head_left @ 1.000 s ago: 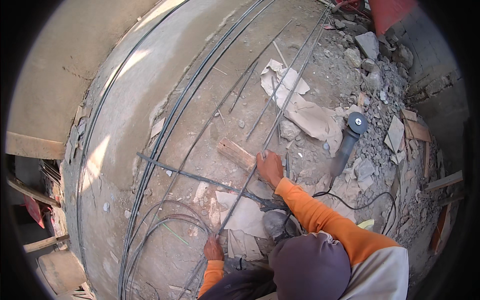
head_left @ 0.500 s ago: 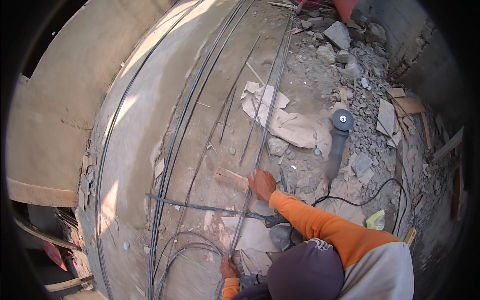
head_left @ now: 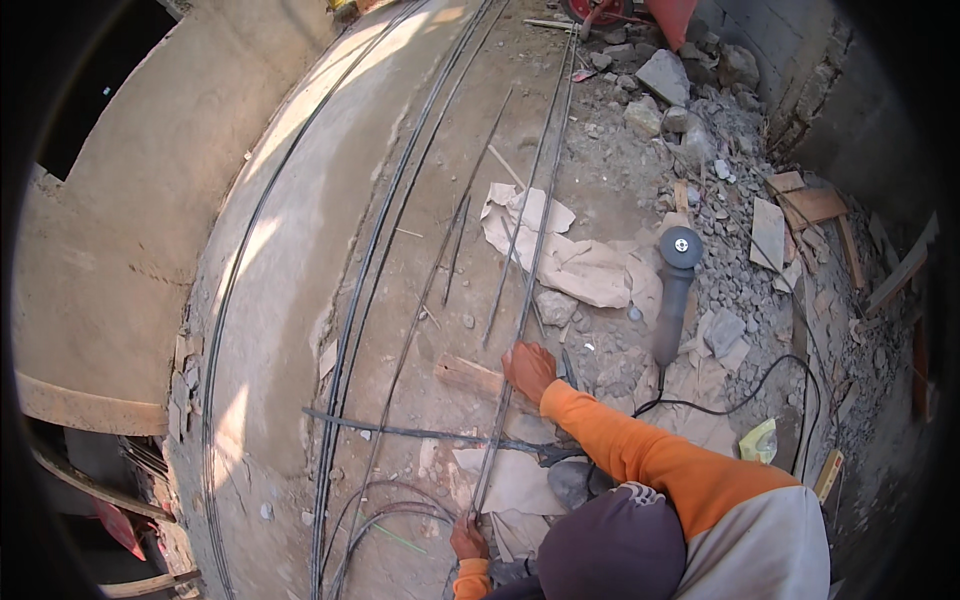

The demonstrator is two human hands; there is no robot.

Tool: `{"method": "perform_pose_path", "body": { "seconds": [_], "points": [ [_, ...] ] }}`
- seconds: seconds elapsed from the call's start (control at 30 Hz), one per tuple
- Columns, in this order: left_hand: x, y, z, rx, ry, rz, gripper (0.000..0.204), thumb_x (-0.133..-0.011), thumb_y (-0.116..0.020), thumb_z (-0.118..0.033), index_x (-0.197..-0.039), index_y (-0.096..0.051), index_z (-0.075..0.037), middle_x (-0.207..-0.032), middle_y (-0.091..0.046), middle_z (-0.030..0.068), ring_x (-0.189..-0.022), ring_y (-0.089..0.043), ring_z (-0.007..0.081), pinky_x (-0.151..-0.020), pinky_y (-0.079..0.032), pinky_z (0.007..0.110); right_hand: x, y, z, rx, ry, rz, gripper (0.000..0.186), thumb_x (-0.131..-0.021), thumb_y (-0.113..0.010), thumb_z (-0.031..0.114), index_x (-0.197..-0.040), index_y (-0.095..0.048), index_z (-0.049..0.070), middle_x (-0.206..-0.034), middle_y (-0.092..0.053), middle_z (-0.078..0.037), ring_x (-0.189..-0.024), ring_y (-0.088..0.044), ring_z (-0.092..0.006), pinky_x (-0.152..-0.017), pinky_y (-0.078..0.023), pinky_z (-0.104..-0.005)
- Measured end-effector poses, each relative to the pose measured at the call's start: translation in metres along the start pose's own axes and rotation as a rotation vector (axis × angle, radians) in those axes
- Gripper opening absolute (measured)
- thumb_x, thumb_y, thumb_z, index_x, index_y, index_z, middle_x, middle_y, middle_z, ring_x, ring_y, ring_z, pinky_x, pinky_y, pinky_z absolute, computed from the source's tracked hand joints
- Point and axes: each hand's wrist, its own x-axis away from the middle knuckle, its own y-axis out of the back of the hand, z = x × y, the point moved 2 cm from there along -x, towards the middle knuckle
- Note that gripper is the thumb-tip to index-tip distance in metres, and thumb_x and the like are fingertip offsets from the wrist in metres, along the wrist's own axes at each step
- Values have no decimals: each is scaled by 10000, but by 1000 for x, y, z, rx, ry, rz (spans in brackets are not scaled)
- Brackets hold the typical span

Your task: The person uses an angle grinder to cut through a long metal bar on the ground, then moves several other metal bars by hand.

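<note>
My right hand is closed around a pair of long, thin steel reinforcing bars. They run from the far rubble down toward me. Lower down, my left hand is closed at the near end of the same bars; its fingers are partly hidden. A wooden block lies under the bars beside my right hand. Nearer to me, a dark metal bar lies crosswise, its right end hidden near a grey rounded object. A bent knee in dark cloth fills the space between my arms.
An angle grinder lies at the right, its black cord curving across rubble. Torn brown paper lies ahead. More long bars stretch along the left. A red-wheeled barrow stands at the far end.
The view has shifted slightly, so the ground at the left sits lower and farther right. Both hands keep their grip on the bars, with little movement along them.
</note>
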Motion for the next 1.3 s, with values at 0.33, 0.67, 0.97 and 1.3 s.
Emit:
{"method": "perform_pose_path", "body": {
  "seconds": [0.33, 0.67, 0.97, 1.3],
  "points": [
    [-4, 1, -5, 72, 15, 13, 241, -1026, -557, -137, -1098, -736, 8, -970, -743, 230, -886, -727, 408, -797, -565, 443, 1, 3, -1, 8, -28, -2, 339, -955, -583, 302, -967, -729, -4, -1036, -719, -284, -985, -703, -467, -907, -532, -561],
    [-2, 7, 0, -10, -74, -40, 243, -1023, -576, -150, -1087, -731, 26, -968, -742, 220, -872, -719, 404, -795, -564, 451, -3, 11, 2, -187, -149, 54, 589, -943, -648, 240, -1349, -402, -108, -1040, -693, -369, -1008, -691, -524, -911, -542, -578],
    [-1, 12, 22, -119, -167, -18, 237, -1027, -569, -153, -1047, -728, 22, -926, -724, 203, -852, -694, 411, -770, -548, 467, -3, -6, 2, -278, -133, -12, 561, -912, -671, 165, -1357, -406, -53, -1032, -673, -378, -1013, -672, -550, -900, -530, -592],
    [-7, 2, 7, 56, -30, 41, 253, -1042, -549, -161, -1065, -748, -5, -916, -733, 210, -824, -722, 392, -744, -556, 449, -31, -62, -53, -1085, -367, -51, 389, -927, -702, 54, -1275, -576, -63, -1014, -739, -161, -843, -757, -242, -699, -597, -355]
  ]
}}
